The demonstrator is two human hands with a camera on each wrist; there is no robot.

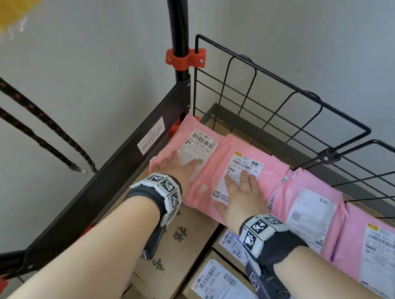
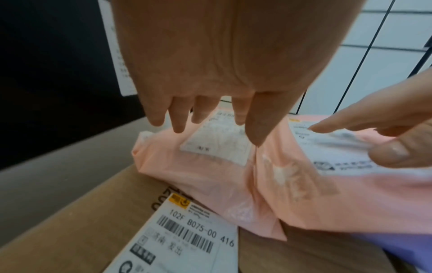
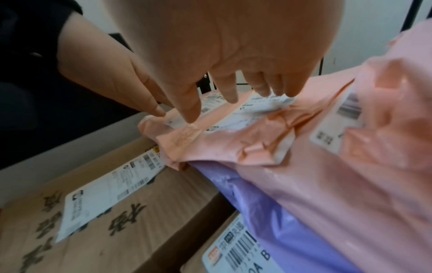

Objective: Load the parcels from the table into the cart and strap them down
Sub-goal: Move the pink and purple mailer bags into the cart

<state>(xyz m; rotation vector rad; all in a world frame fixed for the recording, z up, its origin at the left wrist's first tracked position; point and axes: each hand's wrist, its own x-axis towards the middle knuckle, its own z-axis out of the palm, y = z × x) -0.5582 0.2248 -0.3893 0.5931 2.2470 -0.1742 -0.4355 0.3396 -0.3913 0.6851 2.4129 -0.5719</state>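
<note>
Both hands flat, fingers straight, gripping nothing: left hand [image 1: 175, 169] and right hand [image 1: 240, 199] press pink mailers [image 1: 215, 177] onto boxes [image 1: 184, 244] in cart [image 1: 117, 163], likely leveling for strapping.

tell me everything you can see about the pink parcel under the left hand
The pink parcel is a soft, slightly crinkled plastic mailer bag lying flat in the cart's corner by the black frame, on top of a cardboard box. A white shipping label with a barcode faces up. The left hand rests on it with straight fingers. Its right edge meets the neighbouring pink parcel, which the right hand presses.
</note>
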